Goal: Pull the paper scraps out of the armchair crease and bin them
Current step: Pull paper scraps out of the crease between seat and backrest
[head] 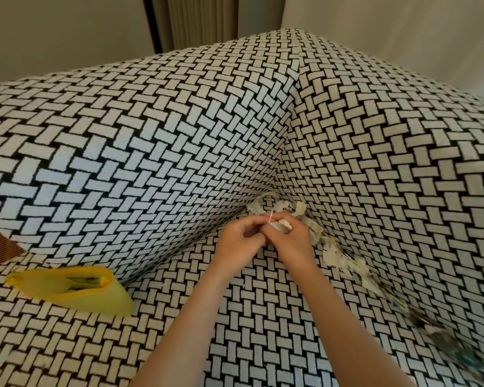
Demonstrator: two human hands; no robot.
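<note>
Forearms come in from btm edge, both hands meeting at the back-right corner of the armchair (151,149) seat. R hand (294,241): fingers (284,217) curled tight round a crumpled scrap (281,227), clamped on it. L hand (241,238): fingers (252,222) curled, tips pressed against R hand's; a thin pinkish strip (270,217) sticks up where they meet. I can't tell whether L actually grips anything.

More paper scraps (338,258) sit wedged along the crease btwn seat and R arm, from the corner just behind the hands down toward the camera; the lower ones are blurred. Yellow bag (76,289) lies on the seat, far L, well apart from the hands, mouth open.
</note>
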